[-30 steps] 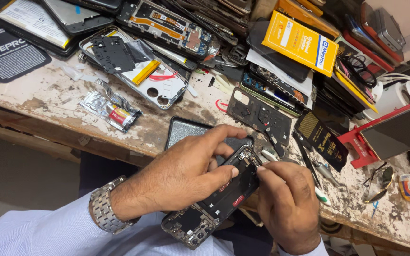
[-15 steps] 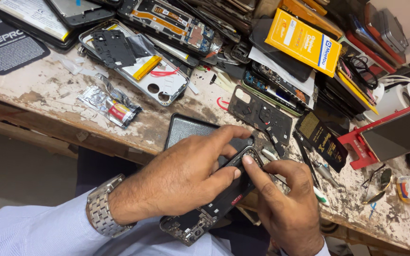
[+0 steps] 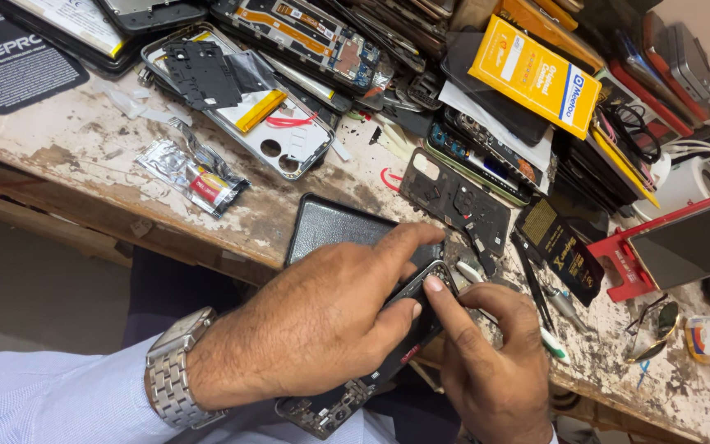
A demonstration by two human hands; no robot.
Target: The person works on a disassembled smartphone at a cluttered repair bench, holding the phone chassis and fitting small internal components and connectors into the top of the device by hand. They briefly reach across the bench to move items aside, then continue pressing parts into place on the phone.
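The left hand (image 3: 306, 337) still gripped the open phone (image 3: 408, 325); the right hand (image 3: 486, 362) had moved its fingertip onto the top end, other fingers curled.

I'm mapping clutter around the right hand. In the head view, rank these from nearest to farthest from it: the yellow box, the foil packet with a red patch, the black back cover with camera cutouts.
1. Black back cover, just above the right hand.
2. Yellow box, farther up, on the pile at the back.
3. Foil packet, far left near the bench's front edge.
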